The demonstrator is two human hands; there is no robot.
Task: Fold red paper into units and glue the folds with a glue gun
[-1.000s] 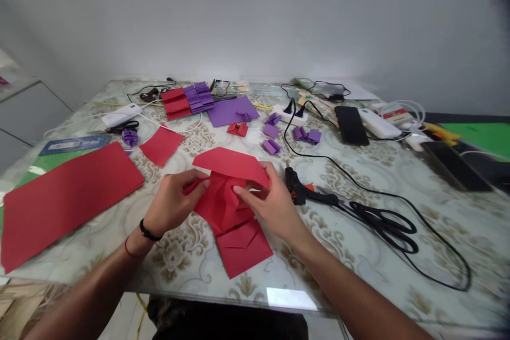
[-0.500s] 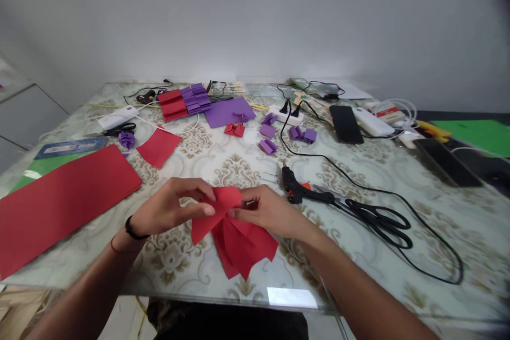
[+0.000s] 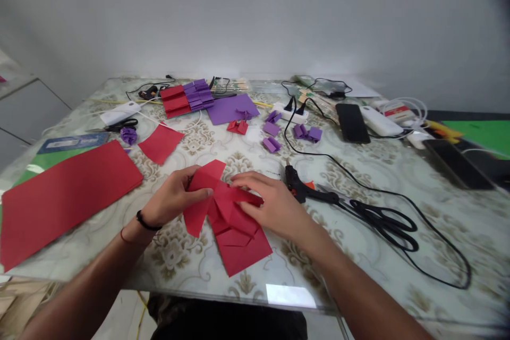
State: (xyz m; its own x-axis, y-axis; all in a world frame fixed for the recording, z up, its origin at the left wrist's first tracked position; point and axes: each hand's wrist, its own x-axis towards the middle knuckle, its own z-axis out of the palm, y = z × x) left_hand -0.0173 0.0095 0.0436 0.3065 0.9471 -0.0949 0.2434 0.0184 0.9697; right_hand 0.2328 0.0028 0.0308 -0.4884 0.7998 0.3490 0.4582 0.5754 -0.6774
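Holding a folded red paper piece (image 3: 229, 204) between two bare hands, just above the near middle of a glass-topped table (image 3: 378, 151) with a tan floral pattern. Pinching the left flap (image 3: 196, 220) in the left hand (image 3: 171, 199), thumb flat on the upper face and fingers mostly hidden behind. Touching the right side with the right hand (image 3: 274, 204), forefinger stretched over the top, thumb lower and parted from it, with paper between; impossible to tell the firmness of that grip. Compared with half a second ago, now turned with flaps out to the left instead of fanned toward the near edge. Uncovering, through that turn, more of a flat red sheet (image 3: 247, 259) with slit-like creases underneath, possibly joined to the folded piece. Suggesting, as a judgement, a shape being adjusted rather than fixed. Working close to a black hot-glue gun (image 3: 295, 180) on the right, with black-handled scissors (image 3: 358, 210) alongside, a stack of red sheets (image 3: 71, 199) to the left, and small purple folded pieces (image 3: 271, 144) and a small red folded piece (image 3: 238, 127) farther back.
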